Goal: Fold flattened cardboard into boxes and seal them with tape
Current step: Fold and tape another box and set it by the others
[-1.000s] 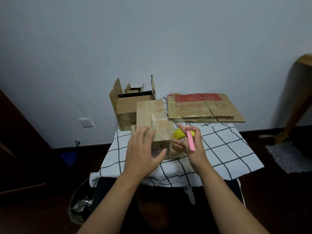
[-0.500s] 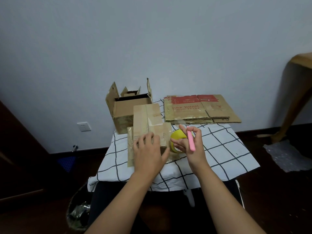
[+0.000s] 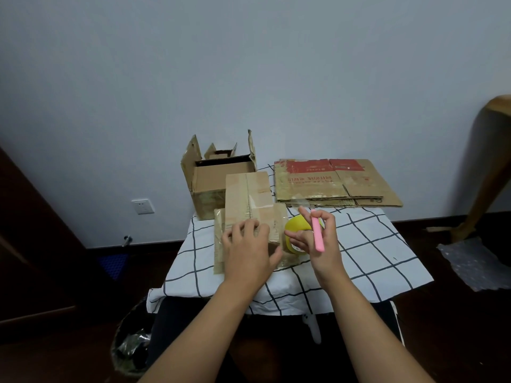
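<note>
Left hand (image 3: pixel 250 250) lies palm down on the small box (image 3: pixel 250 214), fingers curled over its near top edge and thumb out along the right side: grip is grasping the box, pressing it onto the worktop (image 3: pixel 359 244). Box sits near the middle of the checked cloth, long axis pointing away from the person, taped seam on top, a flap sticking out low on its left side. Right hand (image 3: pixel 322 241) is just right of the box, not touching it as far as I can tell. Its grip is around a pink cutter (image 3: pixel 317 233), pinched between thumb and fingers, held roughly upright with the tip up. Same hand's lower fingers reach toward the yellow tape roll (image 3: pixel 296 230), which sits between that hand and the box; cannot tell whether they actually hold the roll or just touch it. A clear strip of tape (image 3: pixel 297 203) looks stretched from above the fingertips toward the box top, faint. Open box (image 3: pixel 218 178) stands behind the small one, flaps up, with a smaller box inside. Flat cardboard stack (image 3: pixel 334 183) lies at the back right of the worktop, red print on top, well apart from both hands.
</note>
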`<action>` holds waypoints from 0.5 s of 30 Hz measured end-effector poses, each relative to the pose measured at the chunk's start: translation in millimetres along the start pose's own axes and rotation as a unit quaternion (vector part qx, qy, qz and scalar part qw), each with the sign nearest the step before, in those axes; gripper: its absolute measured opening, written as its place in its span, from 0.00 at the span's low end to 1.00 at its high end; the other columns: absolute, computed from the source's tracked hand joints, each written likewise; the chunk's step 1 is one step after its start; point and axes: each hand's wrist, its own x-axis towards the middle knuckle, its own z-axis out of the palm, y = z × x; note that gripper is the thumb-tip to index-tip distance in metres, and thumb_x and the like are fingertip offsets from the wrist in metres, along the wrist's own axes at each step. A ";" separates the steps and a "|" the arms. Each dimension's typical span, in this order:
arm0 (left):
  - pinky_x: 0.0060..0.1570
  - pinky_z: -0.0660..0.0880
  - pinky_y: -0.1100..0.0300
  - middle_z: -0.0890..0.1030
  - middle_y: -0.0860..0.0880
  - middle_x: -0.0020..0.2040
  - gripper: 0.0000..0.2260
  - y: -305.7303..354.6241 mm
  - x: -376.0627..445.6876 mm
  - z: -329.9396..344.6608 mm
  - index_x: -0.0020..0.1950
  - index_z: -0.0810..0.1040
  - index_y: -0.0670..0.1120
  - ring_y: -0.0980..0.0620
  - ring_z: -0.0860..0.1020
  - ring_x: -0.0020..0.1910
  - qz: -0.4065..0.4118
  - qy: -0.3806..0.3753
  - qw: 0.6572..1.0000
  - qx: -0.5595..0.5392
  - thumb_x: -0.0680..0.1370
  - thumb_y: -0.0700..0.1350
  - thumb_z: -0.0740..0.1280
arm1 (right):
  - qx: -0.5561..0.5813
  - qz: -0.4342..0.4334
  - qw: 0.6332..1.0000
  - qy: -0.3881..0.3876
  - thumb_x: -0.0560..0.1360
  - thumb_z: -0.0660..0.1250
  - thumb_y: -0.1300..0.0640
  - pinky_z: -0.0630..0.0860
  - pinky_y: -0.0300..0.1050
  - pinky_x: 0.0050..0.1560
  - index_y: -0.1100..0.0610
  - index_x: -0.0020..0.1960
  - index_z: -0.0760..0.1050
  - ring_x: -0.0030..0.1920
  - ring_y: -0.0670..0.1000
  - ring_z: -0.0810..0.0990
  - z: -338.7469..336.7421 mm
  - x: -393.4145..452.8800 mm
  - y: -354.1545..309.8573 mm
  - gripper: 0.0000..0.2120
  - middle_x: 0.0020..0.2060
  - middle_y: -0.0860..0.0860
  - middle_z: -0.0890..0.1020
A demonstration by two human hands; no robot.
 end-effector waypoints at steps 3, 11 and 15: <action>0.51 0.70 0.46 0.78 0.48 0.53 0.17 2.1 -0.2 3.9 0.46 0.76 0.49 0.43 0.75 0.53 -0.002 0.027 1.000 0.003 0.68 0.61 0.64 | -0.007 0.000 1.000 0.006 0.76 0.61 0.75 0.81 0.49 0.52 0.54 0.57 0.62 0.51 0.63 0.84 -0.8 1.2 -2.1 0.19 0.66 0.46 0.75; 0.53 0.70 0.47 0.78 0.50 0.53 0.20 0.5 -0.3 5.1 0.46 0.76 0.49 0.45 0.75 0.53 -0.010 0.038 0.999 -0.011 0.66 0.63 0.68 | -0.016 -0.001 1.000 0.012 0.76 0.62 0.74 0.80 0.51 0.53 0.53 0.56 0.62 0.53 0.64 0.83 -0.9 2.5 -2.4 0.20 0.66 0.46 0.76; 0.55 0.68 0.46 0.77 0.50 0.55 0.21 2.4 -1.9 3.4 0.47 0.75 0.48 0.45 0.73 0.55 -0.002 0.038 0.999 -0.011 0.66 0.63 0.66 | -0.014 -0.003 1.000 0.008 0.76 0.62 0.74 0.81 0.49 0.52 0.53 0.56 0.62 0.53 0.64 0.83 0.3 2.4 -1.3 0.19 0.65 0.45 0.76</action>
